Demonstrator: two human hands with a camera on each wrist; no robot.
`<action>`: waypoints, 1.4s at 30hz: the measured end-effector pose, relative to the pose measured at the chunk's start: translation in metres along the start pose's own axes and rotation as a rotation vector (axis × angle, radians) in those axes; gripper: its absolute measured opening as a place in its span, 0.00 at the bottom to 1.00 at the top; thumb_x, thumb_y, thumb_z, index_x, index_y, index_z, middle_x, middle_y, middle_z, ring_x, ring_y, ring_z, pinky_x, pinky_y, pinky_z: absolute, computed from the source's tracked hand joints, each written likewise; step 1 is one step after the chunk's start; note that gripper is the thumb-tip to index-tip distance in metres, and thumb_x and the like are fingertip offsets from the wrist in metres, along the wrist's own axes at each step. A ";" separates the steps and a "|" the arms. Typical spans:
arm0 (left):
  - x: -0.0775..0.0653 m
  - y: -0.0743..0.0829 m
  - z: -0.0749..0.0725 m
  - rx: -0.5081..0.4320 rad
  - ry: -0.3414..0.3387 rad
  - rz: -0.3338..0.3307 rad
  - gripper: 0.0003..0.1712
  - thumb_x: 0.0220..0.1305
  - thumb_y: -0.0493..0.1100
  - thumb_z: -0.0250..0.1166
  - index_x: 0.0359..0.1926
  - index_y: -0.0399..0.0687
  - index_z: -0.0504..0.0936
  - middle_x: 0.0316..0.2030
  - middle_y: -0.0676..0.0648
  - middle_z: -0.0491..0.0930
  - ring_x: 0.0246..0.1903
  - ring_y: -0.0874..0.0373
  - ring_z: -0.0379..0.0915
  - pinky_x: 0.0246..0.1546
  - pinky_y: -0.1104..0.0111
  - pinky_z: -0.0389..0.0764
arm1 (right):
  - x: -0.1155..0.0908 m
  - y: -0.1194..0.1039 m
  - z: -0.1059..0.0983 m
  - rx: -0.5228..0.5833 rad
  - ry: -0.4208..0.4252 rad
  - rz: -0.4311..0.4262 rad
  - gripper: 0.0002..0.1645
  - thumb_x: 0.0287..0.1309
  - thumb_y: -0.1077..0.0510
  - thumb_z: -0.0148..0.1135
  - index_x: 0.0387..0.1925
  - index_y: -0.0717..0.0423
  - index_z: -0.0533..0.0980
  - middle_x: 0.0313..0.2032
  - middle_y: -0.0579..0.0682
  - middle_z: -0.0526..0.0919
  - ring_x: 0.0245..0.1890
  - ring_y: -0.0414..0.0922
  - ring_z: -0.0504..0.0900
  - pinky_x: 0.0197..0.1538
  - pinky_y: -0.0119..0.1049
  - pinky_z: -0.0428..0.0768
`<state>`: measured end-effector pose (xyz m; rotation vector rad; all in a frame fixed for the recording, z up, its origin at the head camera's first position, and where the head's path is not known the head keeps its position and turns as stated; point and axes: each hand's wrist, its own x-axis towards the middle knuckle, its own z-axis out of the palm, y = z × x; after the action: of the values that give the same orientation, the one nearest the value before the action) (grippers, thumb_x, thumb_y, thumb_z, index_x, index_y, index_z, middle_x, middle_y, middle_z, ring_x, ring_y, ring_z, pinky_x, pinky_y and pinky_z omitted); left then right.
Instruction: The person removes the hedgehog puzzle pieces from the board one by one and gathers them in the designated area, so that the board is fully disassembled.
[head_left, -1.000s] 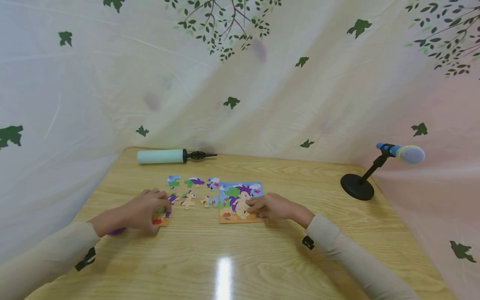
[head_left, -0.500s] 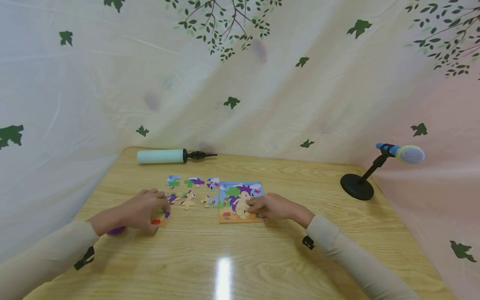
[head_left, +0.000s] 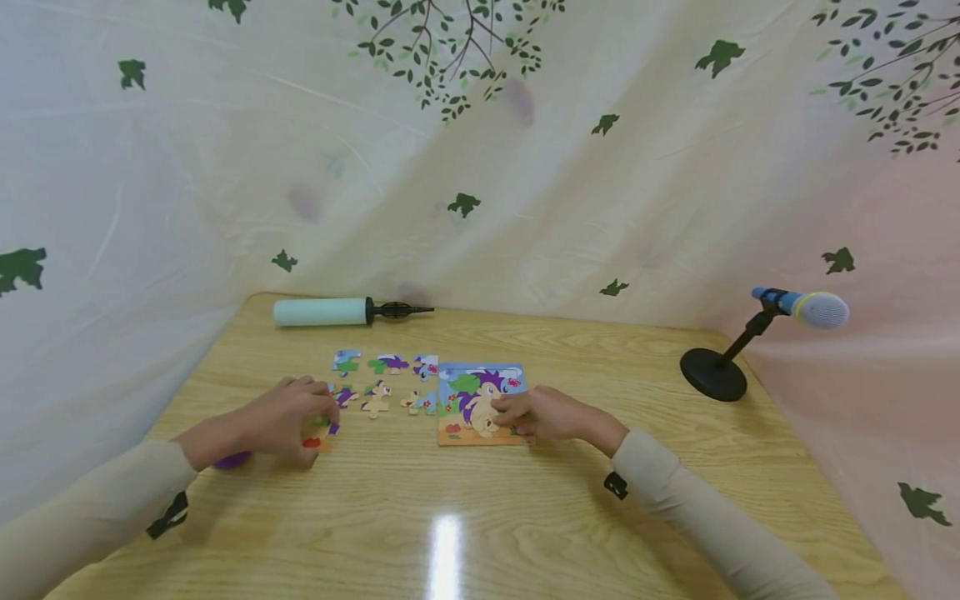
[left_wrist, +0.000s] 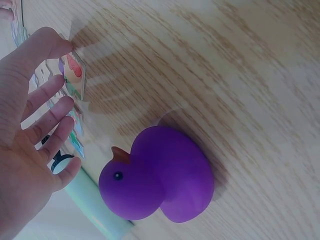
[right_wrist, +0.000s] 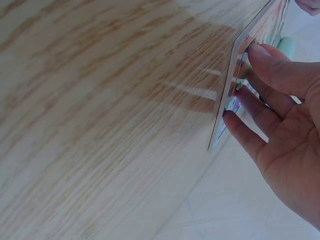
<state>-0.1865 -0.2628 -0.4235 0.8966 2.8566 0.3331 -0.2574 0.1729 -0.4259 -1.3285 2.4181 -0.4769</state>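
In the head view my left hand is at the left, its thumb and fingers around a puzzle piece with orange and red on it. The left wrist view shows the thumb at one edge of that piece and a fingertip by its face. My right hand rests its fingertips on a square puzzle board with a purple and cream cartoon hedgehog, hiding part of its right side. Between the hands, several loose puzzle pieces lie in rows, some close to the board's left edge.
A purple rubber duck sits on the table beside the left wrist. Behind the pieces lies a pale blue hand pump with a black nozzle. A blue microphone on a black stand is at the right back. Patterned cloth hangs behind.
Early in the second, my left hand shifts slightly left, and the puzzle piece in its fingers moves with it. The right hand and the board stay where they were.
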 end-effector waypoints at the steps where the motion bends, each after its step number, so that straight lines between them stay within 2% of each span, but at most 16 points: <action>1: 0.000 0.000 0.000 -0.002 0.000 -0.001 0.23 0.42 0.50 0.79 0.42 0.63 0.83 0.48 0.52 0.81 0.51 0.49 0.73 0.55 0.38 0.71 | 0.000 0.000 0.000 -0.001 0.001 -0.001 0.22 0.65 0.70 0.63 0.59 0.58 0.80 0.67 0.60 0.75 0.68 0.58 0.74 0.47 0.30 0.76; 12: 0.000 -0.001 0.004 0.017 0.033 0.023 0.23 0.41 0.49 0.79 0.42 0.63 0.83 0.46 0.55 0.79 0.47 0.55 0.71 0.52 0.45 0.72 | -0.001 0.001 0.000 0.005 -0.005 -0.004 0.22 0.64 0.68 0.64 0.59 0.59 0.80 0.67 0.61 0.74 0.68 0.59 0.74 0.41 0.27 0.76; 17: 0.001 0.001 0.003 0.008 0.038 0.025 0.24 0.41 0.50 0.80 0.43 0.63 0.84 0.46 0.55 0.79 0.49 0.52 0.72 0.55 0.40 0.72 | -0.001 0.001 0.000 0.009 -0.011 0.009 0.22 0.64 0.68 0.64 0.60 0.59 0.80 0.68 0.60 0.74 0.68 0.58 0.74 0.48 0.32 0.82; 22: 0.009 0.007 0.001 0.030 0.073 0.069 0.26 0.42 0.51 0.80 0.46 0.58 0.84 0.46 0.53 0.80 0.49 0.50 0.73 0.55 0.37 0.72 | -0.002 0.001 0.000 0.008 -0.012 0.004 0.22 0.65 0.68 0.64 0.60 0.59 0.80 0.68 0.60 0.74 0.68 0.58 0.74 0.54 0.37 0.83; 27: 0.026 0.016 -0.001 0.033 0.127 0.134 0.27 0.43 0.51 0.79 0.48 0.53 0.84 0.44 0.52 0.80 0.46 0.53 0.74 0.53 0.41 0.73 | -0.002 0.003 0.000 0.030 -0.012 0.002 0.22 0.65 0.68 0.63 0.61 0.59 0.80 0.69 0.60 0.73 0.69 0.58 0.74 0.44 0.29 0.79; 31: 0.046 0.028 0.001 0.020 0.111 0.154 0.27 0.47 0.51 0.78 0.49 0.52 0.84 0.45 0.51 0.81 0.48 0.52 0.75 0.53 0.43 0.74 | -0.001 0.005 0.001 0.042 -0.010 0.000 0.22 0.66 0.68 0.62 0.61 0.59 0.80 0.69 0.60 0.73 0.68 0.57 0.74 0.38 0.26 0.73; 34: 0.063 0.040 0.003 0.000 0.094 0.164 0.28 0.49 0.53 0.78 0.51 0.52 0.84 0.48 0.51 0.81 0.53 0.48 0.75 0.56 0.43 0.73 | -0.001 0.006 0.001 0.035 -0.005 -0.012 0.21 0.66 0.68 0.62 0.60 0.59 0.80 0.68 0.60 0.74 0.68 0.57 0.74 0.38 0.26 0.73; 37: 0.082 0.054 0.006 -0.008 0.104 0.211 0.28 0.50 0.53 0.77 0.51 0.51 0.84 0.49 0.50 0.81 0.54 0.48 0.75 0.57 0.44 0.73 | -0.001 0.005 0.001 0.019 0.002 -0.031 0.21 0.66 0.68 0.62 0.60 0.60 0.80 0.68 0.61 0.74 0.67 0.58 0.75 0.41 0.28 0.75; 42: 0.106 0.078 0.008 -0.010 0.100 0.289 0.27 0.51 0.53 0.75 0.52 0.50 0.84 0.47 0.48 0.81 0.47 0.53 0.75 0.54 0.48 0.76 | 0.000 0.003 0.000 -0.003 0.004 -0.046 0.21 0.66 0.69 0.62 0.60 0.60 0.80 0.67 0.62 0.75 0.65 0.58 0.77 0.46 0.32 0.79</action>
<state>-0.2290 -0.1378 -0.4185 1.3294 2.8083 0.4320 -0.2593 0.1746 -0.4272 -1.3879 2.3967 -0.4886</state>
